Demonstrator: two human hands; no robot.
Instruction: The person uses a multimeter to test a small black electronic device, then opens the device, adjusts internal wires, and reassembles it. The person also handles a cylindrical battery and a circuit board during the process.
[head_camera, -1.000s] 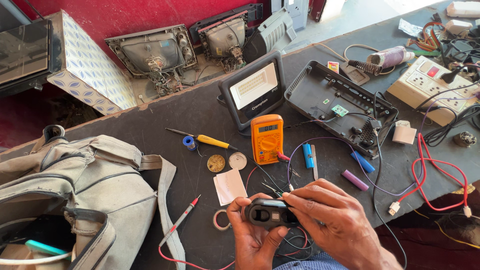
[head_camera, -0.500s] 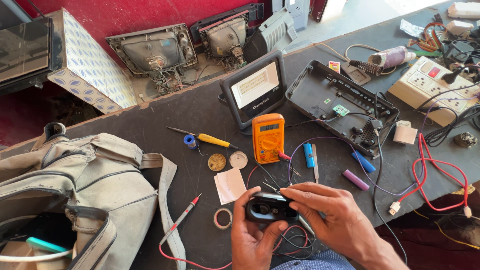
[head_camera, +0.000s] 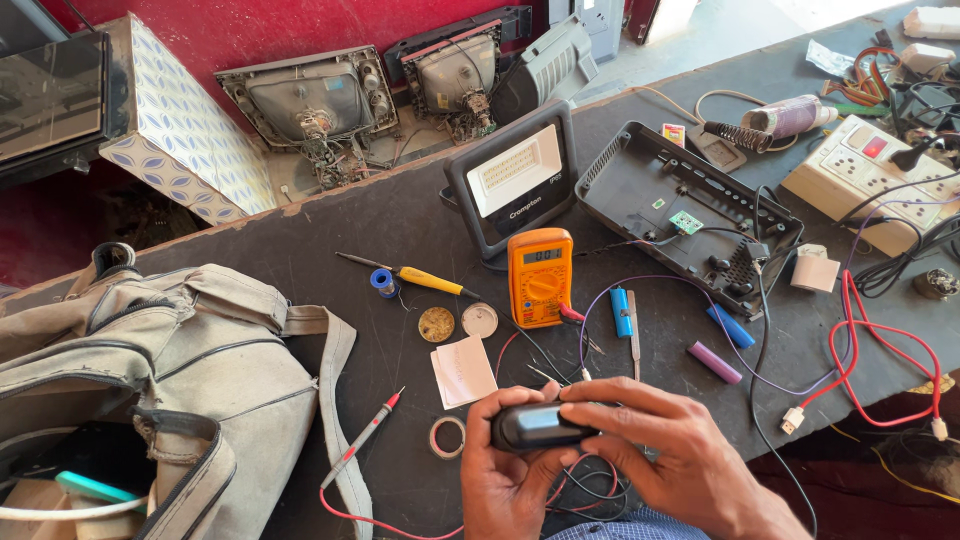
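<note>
Both hands work at the near edge of the dark tabletop (head_camera: 400, 225). The left hand (head_camera: 505, 480) cups a small black gadget (head_camera: 535, 427) from below, its grip closed on the gadget's left end. The right hand (head_camera: 665, 455) comes in from the right, fingers (head_camera: 610, 392) laid over the top and right end, grip also closed on the gadget. The gadget is held just above the tabletop, glossy face up, long side running left to right.

Under the hands lies a loop of red and black wires (head_camera: 590, 485). Just left of the left hand sits a roll of tape (head_camera: 447, 436), flat on the tabletop. Further left is a red probe (head_camera: 362, 437), lying at a slant, tip up and to the right. A white card (head_camera: 463, 371) lies just beyond the hands. Behind it stands an orange meter (head_camera: 540, 277), face up, with its leads trailing toward the hands. A yellow-handled screwdriver (head_camera: 420, 276) lies left of the meter. A flood lamp (head_camera: 515, 180) leans behind the meter. An open black casing (head_camera: 680, 215) sits to its right. A grey bag (head_camera: 150, 370) fills the left side of the tabletop
</note>
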